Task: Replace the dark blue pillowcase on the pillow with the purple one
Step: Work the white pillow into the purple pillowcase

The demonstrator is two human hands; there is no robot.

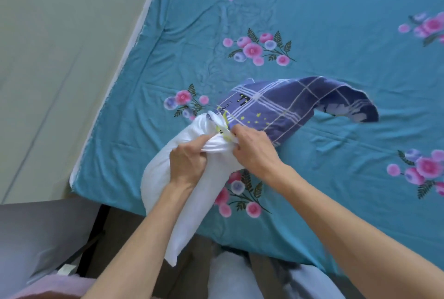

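Observation:
A bare white pillow [165, 178] lies over the near edge of the bed, its far end bunched together. My left hand [188, 161] squeezes that bunched end. My right hand [254, 149] grips the open edge of a purple-blue checked pillowcase [283, 108] with small yellow stars, right at the pillow's tip. Most of the pillowcase trails away flat and empty to the right across the bed. A small part of the pillow's end sits at the case opening. No second pillowcase can be told apart in this view.
The bed carries a teal sheet [324, 34] with pink and lilac flower prints. A pale wall [60, 46] runs along its left side. A grey surface [36, 238] and a pink cloth [55, 286] sit at lower left; my legs [230, 274] are below.

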